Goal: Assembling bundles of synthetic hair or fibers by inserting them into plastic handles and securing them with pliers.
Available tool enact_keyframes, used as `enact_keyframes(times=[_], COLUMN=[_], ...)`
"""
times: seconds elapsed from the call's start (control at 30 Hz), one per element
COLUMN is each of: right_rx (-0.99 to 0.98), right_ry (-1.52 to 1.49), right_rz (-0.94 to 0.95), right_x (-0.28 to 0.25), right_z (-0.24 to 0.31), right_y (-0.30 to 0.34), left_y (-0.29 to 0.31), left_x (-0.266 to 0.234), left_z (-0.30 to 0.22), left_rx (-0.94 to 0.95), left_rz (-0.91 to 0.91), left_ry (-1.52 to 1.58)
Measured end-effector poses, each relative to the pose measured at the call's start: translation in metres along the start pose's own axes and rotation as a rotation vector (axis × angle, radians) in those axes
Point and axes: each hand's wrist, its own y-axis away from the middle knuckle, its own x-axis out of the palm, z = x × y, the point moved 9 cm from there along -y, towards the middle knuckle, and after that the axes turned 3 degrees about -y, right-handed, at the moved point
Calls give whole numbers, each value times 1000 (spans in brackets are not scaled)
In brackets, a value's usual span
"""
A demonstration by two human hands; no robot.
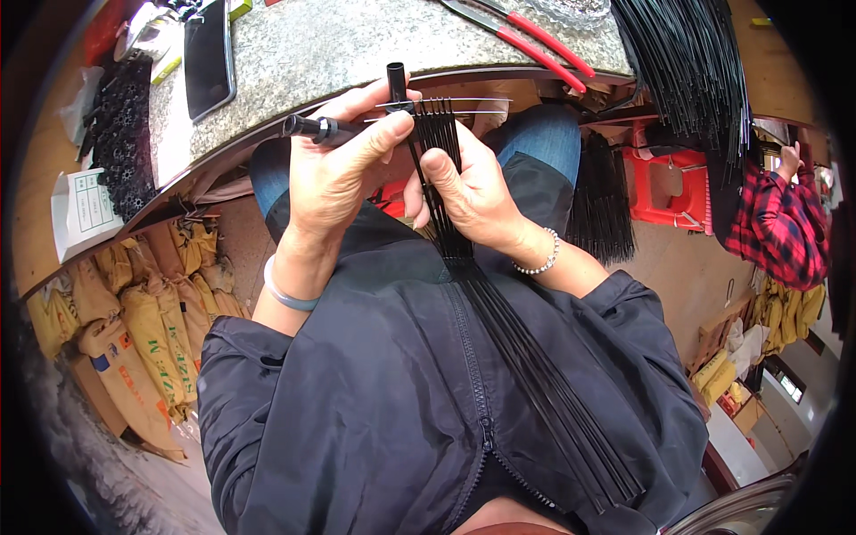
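Note:
My left hand (334,174) is closed around a black fitting with tube-shaped ends, its thumb pressing near the rods. One black tube (396,82) sticks up above the fingers, and another black tube (308,127) points left. Two thin metal rods (486,99) run crosswise at the fitting, at the top of a row of black cords (437,134). My right hand (477,192) grips these black cords between thumb and fingers. Below it, the long cords (535,374) trail across my dark jacket to the lower right. How the rods and cords join is too small to tell.
On the speckled worktop (303,53) lie a phone (209,58) and red-handled pliers (535,45). More black cords (691,62) hang over its right end. A white box (85,209) sits at left, with yellow sacks (152,330) below. Another person (780,218) is at far right.

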Motion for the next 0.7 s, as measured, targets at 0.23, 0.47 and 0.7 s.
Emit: enact_keyframes(times=[0.23, 0.47, 0.7], right_rx=[31, 71, 38], right_ry=[24, 8, 25], right_rz=[1, 46, 34], right_x=[2, 3, 4], right_z=[0, -2, 3], right_y=[1, 2, 1], left_y=[0, 2, -3], left_x=[3, 8, 8], left_z=[10, 20, 26], left_rx=[-76, -163, -241], left_rz=[43, 200, 165], left_ry=[225, 314, 273])
